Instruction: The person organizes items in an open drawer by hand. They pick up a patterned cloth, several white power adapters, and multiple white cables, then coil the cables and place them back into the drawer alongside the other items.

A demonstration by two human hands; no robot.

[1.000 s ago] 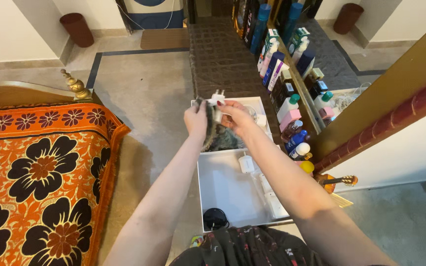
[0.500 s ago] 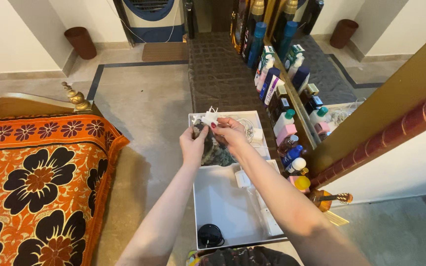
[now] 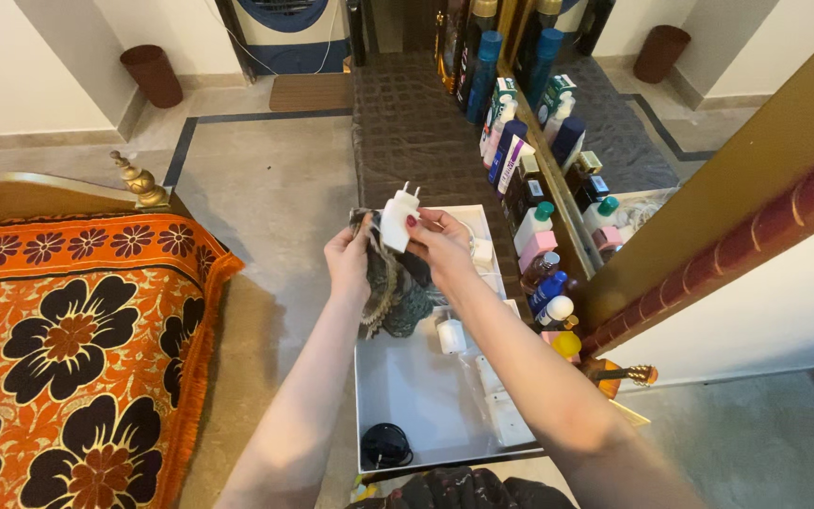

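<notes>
Seen from above, two bare arms reaching out over an open white drawer [image 3: 398, 377]. Right hand [image 3: 440, 247] gripping a white plug adapter [image 3: 398, 219], fingers [image 3: 415, 226] pinching its body, prongs pointing up and away. Left hand [image 3: 347, 262] just beside it, fingers closed on a dark patterned cloth [image 3: 390, 287] that hangs down from the grip into the drawer's far half, touching the adapter's left side. Adapter held in the air above the drawer, between the two hands.

Inside the drawer: a small white charger [image 3: 450, 335] near the middle, a flat white power strip [image 3: 499, 407] along the right wall, a coiled black cable [image 3: 385, 443] at the near left corner, and more white cables and plugs [image 3: 479, 251] at the far end behind the right hand.

To the right, a row of bottles and tubes [image 3: 525, 188] in blue, white, pink and dark colours, lined up against a mirror [image 3: 614, 132] in a gold frame. To the left, a bed with an orange floral cover [image 3: 77, 339] and a brass finial [image 3: 138, 179]. Beyond, a tiled floor [image 3: 266, 179], a brown mat [image 3: 416, 123] and a dark bin [image 3: 151, 73] against the wall.
</notes>
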